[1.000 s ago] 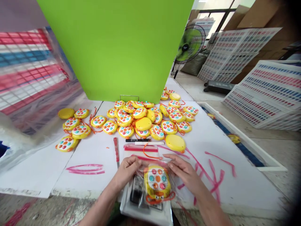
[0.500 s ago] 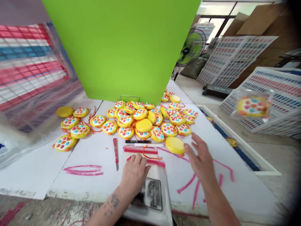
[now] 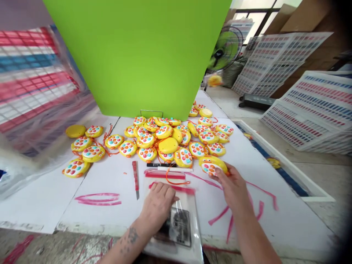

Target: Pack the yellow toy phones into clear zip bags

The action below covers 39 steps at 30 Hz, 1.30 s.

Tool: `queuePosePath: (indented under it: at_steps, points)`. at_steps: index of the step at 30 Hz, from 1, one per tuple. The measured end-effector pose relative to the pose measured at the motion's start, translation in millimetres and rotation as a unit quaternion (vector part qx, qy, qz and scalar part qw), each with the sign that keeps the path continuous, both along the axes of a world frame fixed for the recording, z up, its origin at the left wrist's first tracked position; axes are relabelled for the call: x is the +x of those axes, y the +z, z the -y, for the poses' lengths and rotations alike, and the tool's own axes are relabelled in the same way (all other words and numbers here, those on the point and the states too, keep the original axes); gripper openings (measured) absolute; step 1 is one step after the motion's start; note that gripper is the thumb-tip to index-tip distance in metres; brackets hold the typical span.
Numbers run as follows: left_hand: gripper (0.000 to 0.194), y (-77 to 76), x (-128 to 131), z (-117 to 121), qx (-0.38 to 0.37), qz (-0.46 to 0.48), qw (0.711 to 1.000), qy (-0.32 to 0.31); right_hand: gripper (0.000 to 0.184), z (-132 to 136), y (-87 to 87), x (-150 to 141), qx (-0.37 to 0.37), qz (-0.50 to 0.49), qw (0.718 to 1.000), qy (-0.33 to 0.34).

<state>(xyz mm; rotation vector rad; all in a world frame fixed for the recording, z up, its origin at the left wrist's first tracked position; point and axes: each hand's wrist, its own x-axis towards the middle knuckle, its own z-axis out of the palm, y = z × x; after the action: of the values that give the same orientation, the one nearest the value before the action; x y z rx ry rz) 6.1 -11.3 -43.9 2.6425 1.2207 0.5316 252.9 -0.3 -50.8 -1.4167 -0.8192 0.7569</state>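
Note:
My right hand [image 3: 233, 183] is closed around a yellow duck-like toy [image 3: 213, 165]. Its white face with coloured bumps is turned up, and it is tilted just above the table. My left hand [image 3: 159, 201] has its fingers curled over the pink-edged top of a clear plastic bag [image 3: 196, 220], part of a stack near the table's front edge; its fingertips are partly hidden. A black printed panel shows on the bag. An orange cord loop [image 3: 177, 181] lies across the bags' upper end. Beyond both hands spreads a pile of similar toys [image 3: 145, 140].
A red utility knife [image 3: 135, 176] lies left of the bags, blade out. A black marker [image 3: 161, 165] and a white pen [image 3: 176, 169] lie above them. Pink strips [image 3: 97, 198] are on the table. A tall green panel [image 3: 143, 55] stands behind; a conveyor belt [image 3: 275, 165] runs at right.
My right hand has closed on the toy, which has turned from its plain yellow back to its dotted face. The bagged toy in mid-air at right is gone; a blurred yellow thing appears near the fan.

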Motion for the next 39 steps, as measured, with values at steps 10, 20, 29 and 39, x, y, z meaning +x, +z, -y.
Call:
queuePosePath:
  at_steps: [10, 20, 29, 39]
  points:
    - [0.051, -0.3, -4.7, -1.5, -0.052, 0.102, 0.993, 0.017, 0.022, 8.4, 7.5, -1.8, 0.029, -0.342, 0.926, 0.160]
    - [0.065, 0.3, -5.4, 1.0, -0.046, 0.115, 0.992, 0.017, 0.057, 19.3, -0.6, -3.5, 0.017, -0.237, 0.939, 0.247]
    - [0.038, 2.6, -5.5, 0.4, -0.029, 0.063, 0.998, -0.004, 0.045, 16.2, 6.1, -11.6, 0.019, -0.148, 0.953, 0.263]
    - [0.017, 2.6, -4.7, 1.6, 0.000, 0.069, 0.997, -0.025, 0.043, 15.1, 1.8, -14.3, 0.014, -0.105, 0.954, 0.281]
